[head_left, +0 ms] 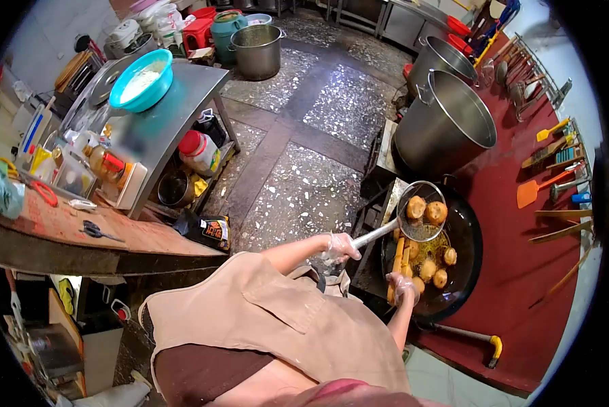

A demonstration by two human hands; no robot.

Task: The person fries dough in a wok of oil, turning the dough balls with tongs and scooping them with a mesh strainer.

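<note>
In a thin clear glove, my left hand (341,247) is closed round the handle of a metal skimmer (423,211). Two browned round pieces (426,209) lie in the skimmer's mesh, over the far side of a black wok (468,237). More fried pieces (428,270) sit in the oil below. My right hand (405,287), gloved too, grips long wooden chopsticks (401,254) at the wok's near left edge. Their far ends reach up near the skimmer's rim.
Tall steel pots (443,122) stand beyond the wok. Utensils hang along the right wall, including an orange spatula (527,194). A yellow-ended handle (496,346) lies near the wok. At left, a metal table (182,88) bears a turquoise basin (160,87).
</note>
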